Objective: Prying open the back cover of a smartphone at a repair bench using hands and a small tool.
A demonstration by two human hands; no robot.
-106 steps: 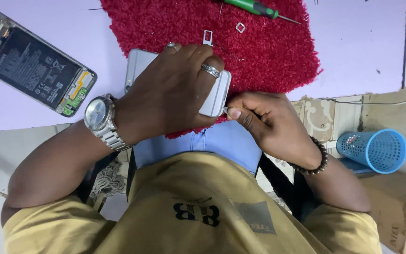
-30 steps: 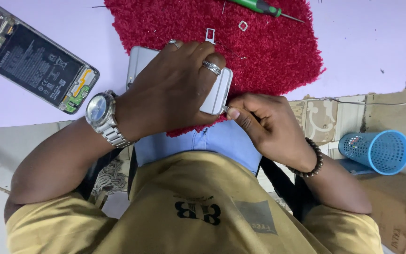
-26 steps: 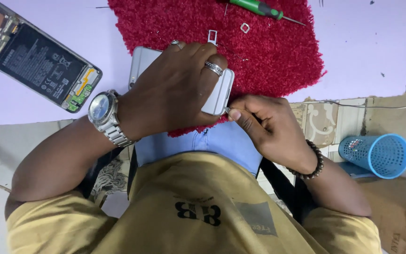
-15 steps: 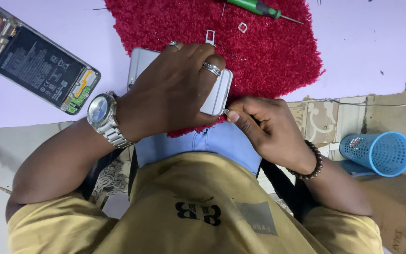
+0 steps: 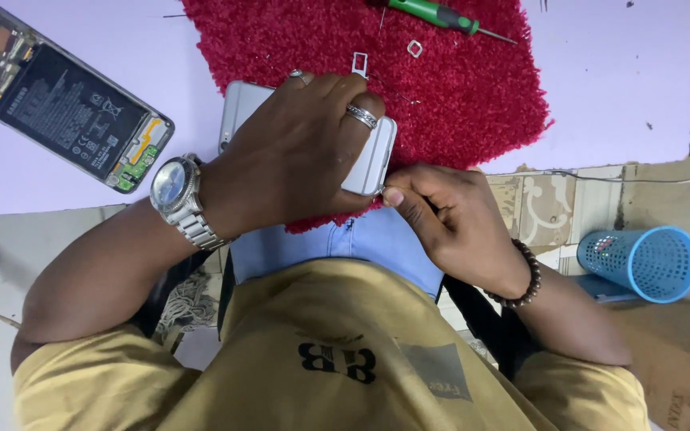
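Head camera view, looking straight down at a person in a mustard-yellow shirt who works on a phone at a pale lilac surface. A silver smartphone lies face down on a red shaggy mat, near the mat's lower edge and close to the person's body.

Their left hand lies flat over the phone and covers most of its back. Its fingers are spread across the casing and press it down onto the mat; one of them wears a silver ring. A silver wristwatch sits on that wrist.

Their right hand comes in from the right and meets the phone at its lower right corner. Its fingers are pinched close together right against the phone's edge. Whether they grip a small tool is too small to tell. A bracelet of dark beads circles this wrist.

Higher on the mat, well clear of both hands, lie a small metal card tray, a small square metal ring and a green-handled screwdriver.

At upper left, off the mat, a second phone lies with its back cover removed, showing a black battery and circuit boards.

At right, below the surface, a blue mesh basket lies on its side.
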